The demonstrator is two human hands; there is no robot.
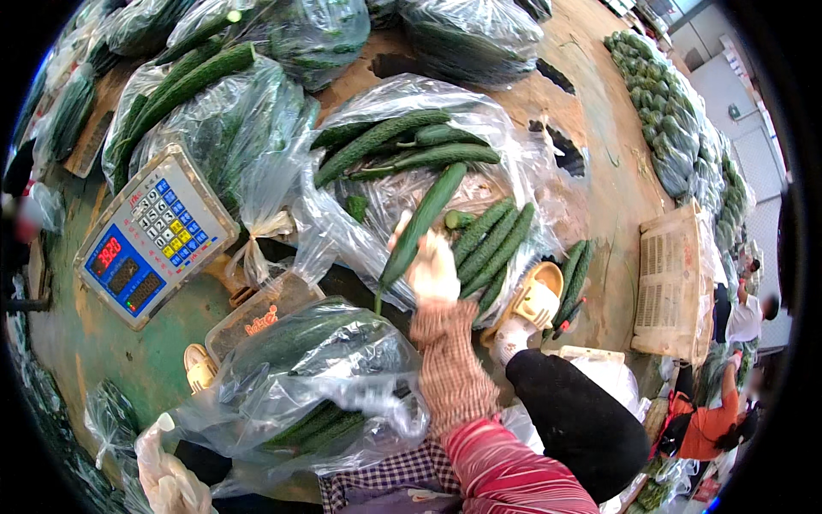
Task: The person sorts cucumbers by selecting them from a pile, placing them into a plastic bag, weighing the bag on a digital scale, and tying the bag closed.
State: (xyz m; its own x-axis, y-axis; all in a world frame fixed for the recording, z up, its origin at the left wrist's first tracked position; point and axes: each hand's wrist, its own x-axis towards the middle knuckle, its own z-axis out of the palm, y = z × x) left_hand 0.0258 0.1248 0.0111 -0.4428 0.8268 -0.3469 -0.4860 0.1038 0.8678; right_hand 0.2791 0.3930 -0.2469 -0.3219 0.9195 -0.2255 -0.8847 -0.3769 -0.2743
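Observation:
My right hand [432,272], in a pale glove and slightly blurred, is closed round a long green cucumber [425,218]. It is over an opened clear plastic bag [342,201] spread on the floor, where more cucumbers [407,150] lie at the far side and several others [495,244] lie side by side at the right. At the lower left, my left hand [169,471], also gloved, grips the edge of another clear bag [248,420]. Cucumbers [317,424] show through that bag's film, close to my lap.
A digital scale panel [156,236] with a lit display stands at left. Filled bags [471,38] line the far side. Loose cucumbers [574,278] lie beside my sandal [539,295]. A plastic crate [672,287] stands at right, with a person in orange [709,424] beyond.

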